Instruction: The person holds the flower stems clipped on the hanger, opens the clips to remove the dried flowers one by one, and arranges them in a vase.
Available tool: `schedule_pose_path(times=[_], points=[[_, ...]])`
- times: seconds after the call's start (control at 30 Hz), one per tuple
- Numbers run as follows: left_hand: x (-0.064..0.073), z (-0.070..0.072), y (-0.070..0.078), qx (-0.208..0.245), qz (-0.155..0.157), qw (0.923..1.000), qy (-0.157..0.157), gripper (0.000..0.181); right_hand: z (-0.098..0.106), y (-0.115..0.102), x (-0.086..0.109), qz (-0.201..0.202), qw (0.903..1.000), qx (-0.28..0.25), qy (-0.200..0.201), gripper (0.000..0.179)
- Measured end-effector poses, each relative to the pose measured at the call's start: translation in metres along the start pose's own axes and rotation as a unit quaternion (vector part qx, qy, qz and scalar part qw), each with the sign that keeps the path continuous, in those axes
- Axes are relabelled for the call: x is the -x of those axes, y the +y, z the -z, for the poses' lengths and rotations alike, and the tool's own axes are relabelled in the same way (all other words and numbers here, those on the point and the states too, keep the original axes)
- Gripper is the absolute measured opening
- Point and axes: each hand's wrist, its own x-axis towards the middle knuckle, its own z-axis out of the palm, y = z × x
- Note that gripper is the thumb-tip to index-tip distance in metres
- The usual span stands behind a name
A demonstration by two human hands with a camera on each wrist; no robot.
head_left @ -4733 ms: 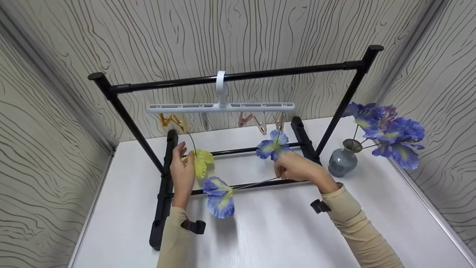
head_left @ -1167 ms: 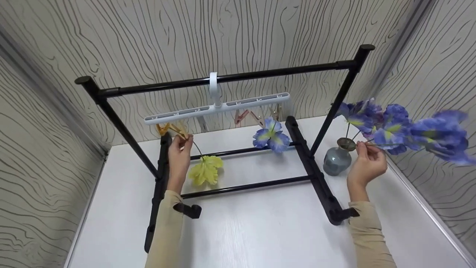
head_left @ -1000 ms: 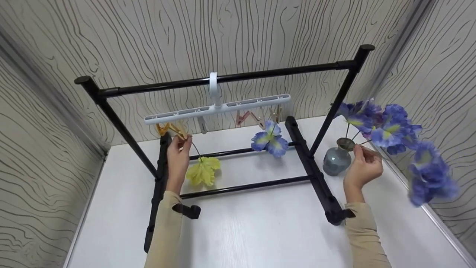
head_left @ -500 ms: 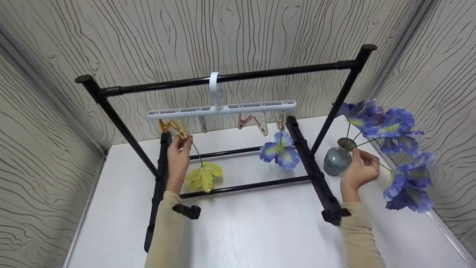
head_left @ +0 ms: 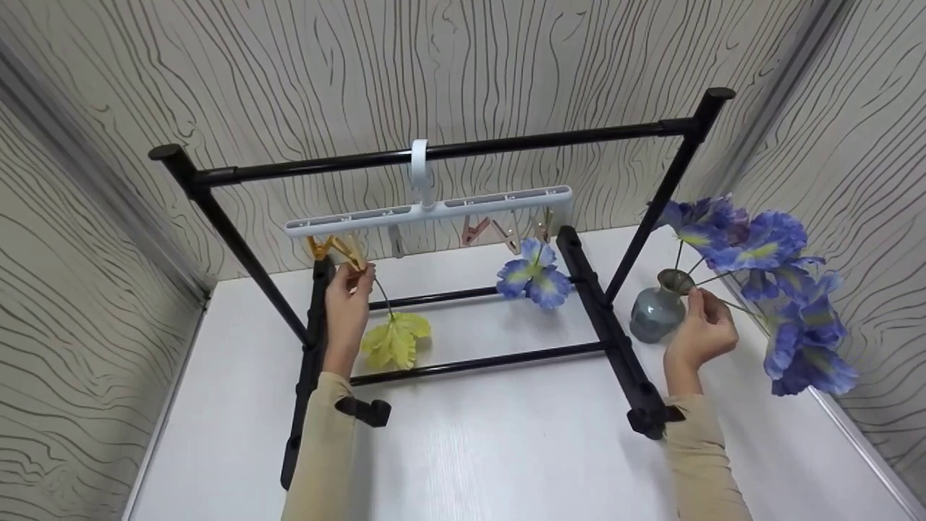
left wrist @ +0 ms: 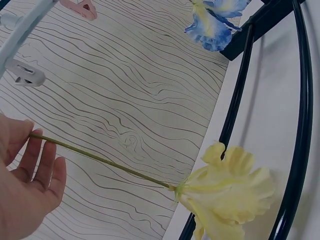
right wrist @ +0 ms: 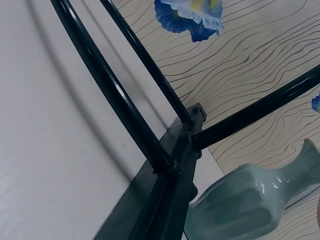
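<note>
My left hand [head_left: 349, 304] pinches the green stem [left wrist: 100, 159] of a yellow artificial flower [head_left: 396, 340], right below a yellow-orange clothespin [head_left: 354, 255]. The bloom hangs down to the right of the hand. On the right, my right hand [head_left: 700, 336] pinches the stem of a blue-purple artificial iris [head_left: 810, 344] at the mouth of a grey-blue vase [head_left: 657, 315]. That iris leans out to the right, its stem end hidden by the fingers and the vase neck. In the right wrist view the vase [right wrist: 240, 200] shows, with the hand almost out of frame.
A pale blue clip hanger [head_left: 427, 210] hangs from a black rack [head_left: 318, 166]. Another blue iris [head_left: 535, 278] hangs at its right end, and a pink clothespin [head_left: 474, 230] hangs nearby. More irises [head_left: 752, 239] stand in the vase. Patterned walls [head_left: 506, 65] enclose the white table [head_left: 492, 449].
My right hand has carried the iris from the rack's front to the vase, where its bloom swung down. My left hand rose from beside the yellow bloom to its stem top. The hanger sways.
</note>
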Motion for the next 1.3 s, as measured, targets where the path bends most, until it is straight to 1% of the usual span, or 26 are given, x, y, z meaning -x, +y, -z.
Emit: schedule_pose_path(times=[0.07, 0.17, 0.27, 0.43, 0.57, 0.63, 0.7, 0.83, 0.97, 1.13, 1.3], points=[[0.000, 0.001, 0.000, 0.000, 0.003, 1.0000, -0.001, 0.021, 0.000, 0.001, 0.000, -0.002, 1.0000, -0.003, -0.001, 0.013], [0.000, 0.002, 0.001, 0.002, 0.009, 1.0000, -0.003, 0.021, 0.001, 0.002, 0.000, -0.017, 0.9997, -0.017, -0.006, 0.013], [0.000, 0.002, 0.000, 0.003, 0.013, 0.9999, -0.002, 0.020, 0.003, 0.004, 0.000, -0.039, 0.9980, -0.047, -0.017, 0.010], [0.000, 0.003, -0.001, 0.002, 0.000, 1.0000, -0.002, 0.018, 0.009, 0.005, 0.004, -0.066, 0.9911, -0.109, -0.038, 0.010], [0.000, 0.003, -0.001, 0.002, -0.008, 1.0000, -0.001, 0.018, 0.011, 0.001, 0.008, -0.105, 0.9828, -0.142, -0.054, 0.010], [0.000, 0.002, -0.002, 0.001, -0.008, 1.0000, -0.003, 0.018, 0.011, -0.002, 0.010, -0.122, 0.9794, -0.150, -0.059, 0.011], [0.001, 0.002, -0.003, 0.001, -0.005, 1.0000, -0.004, 0.018, 0.011, -0.004, 0.014, -0.130, 0.9788, -0.145, -0.064, 0.012], [0.002, 0.001, -0.005, 0.004, 0.004, 1.0000, -0.005, 0.019, 0.008, -0.006, 0.024, -0.128, 0.9814, -0.114, -0.086, 0.016], [0.003, 0.002, -0.007, 0.004, 0.017, 0.9998, -0.002, 0.020, 0.002, -0.008, 0.041, -0.119, 0.9814, -0.087, -0.124, 0.021], [0.006, 0.003, -0.008, 0.006, 0.031, 0.9995, -0.003, 0.023, -0.009, -0.016, 0.063, -0.108, 0.9747, -0.075, -0.180, 0.025], [0.010, 0.003, -0.012, -0.001, 0.035, 0.9994, -0.006, 0.026, -0.025, -0.031, 0.083, -0.086, 0.9659, -0.085, -0.229, 0.028]])
